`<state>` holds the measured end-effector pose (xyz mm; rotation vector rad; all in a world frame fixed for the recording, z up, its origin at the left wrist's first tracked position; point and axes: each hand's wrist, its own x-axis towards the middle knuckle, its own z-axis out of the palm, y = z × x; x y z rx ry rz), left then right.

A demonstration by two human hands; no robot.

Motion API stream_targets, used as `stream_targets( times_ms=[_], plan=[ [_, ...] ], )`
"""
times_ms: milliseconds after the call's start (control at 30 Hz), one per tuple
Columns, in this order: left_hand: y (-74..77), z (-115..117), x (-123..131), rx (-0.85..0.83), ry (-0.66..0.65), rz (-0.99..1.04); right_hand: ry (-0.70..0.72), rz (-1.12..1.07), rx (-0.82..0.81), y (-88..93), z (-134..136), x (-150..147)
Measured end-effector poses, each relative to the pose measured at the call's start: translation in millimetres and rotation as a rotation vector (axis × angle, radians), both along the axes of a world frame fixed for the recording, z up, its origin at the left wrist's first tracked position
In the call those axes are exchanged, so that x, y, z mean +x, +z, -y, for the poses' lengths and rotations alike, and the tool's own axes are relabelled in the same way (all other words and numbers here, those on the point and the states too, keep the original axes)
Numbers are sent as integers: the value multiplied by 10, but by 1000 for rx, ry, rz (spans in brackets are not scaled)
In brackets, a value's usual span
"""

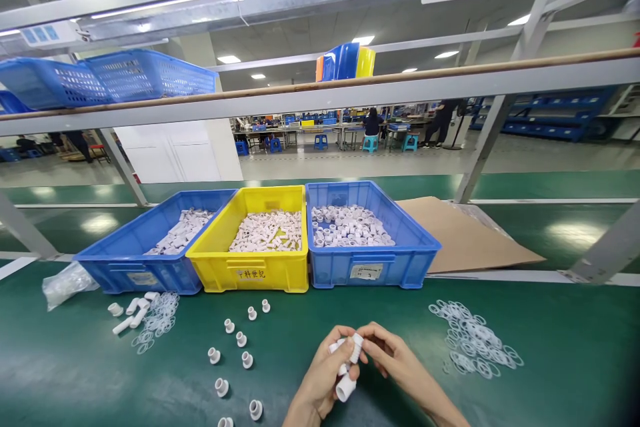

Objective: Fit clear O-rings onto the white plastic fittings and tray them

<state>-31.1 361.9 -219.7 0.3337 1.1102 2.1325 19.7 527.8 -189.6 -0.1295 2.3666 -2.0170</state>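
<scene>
My left hand point(324, 373) is closed around a white plastic pipe fitting point(346, 387), held just above the green table point(310, 320). My right hand point(395, 357) pinches a white ribbed nut point(356, 345) at the upper end of that fitting. Both hands meet near the table's front edge, right of centre. Several small white flanged fittings point(235, 353) lie loose on the table to the left of my hands. A heap of clear rubber rings point(473, 340) lies to the right.
Three bins of white parts stand in a row behind: a blue bin point(127, 260), a yellow bin point(250, 267) and another blue bin point(373, 263). White tubes with rings point(145, 317) and a plastic bag point(67, 283) lie left. Cardboard point(465, 240) lies right. People work far behind.
</scene>
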Motion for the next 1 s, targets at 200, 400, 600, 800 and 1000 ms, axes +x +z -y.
stream_targets(
  times_ms=[200, 400, 600, 800, 1000],
  plan=[
    [-53, -1, -1, 8, 3, 11, 47, 4, -71, -40, 38, -11],
    [-147, -78, -19, -46, 107, 188, -125, -11, -126, -266, -106, -92],
    [-255, -173, -54, -17, 199, 377, -112, 31, 7, 71, -28, -349],
    [-257, -184, -42, 70, 223, 459, 204, -346, 701, 658, 836, -915],
    [-242, -166, -62, 179, 283, 456, 393, -386, 1132, 732, 1658, -1481]
  ],
)
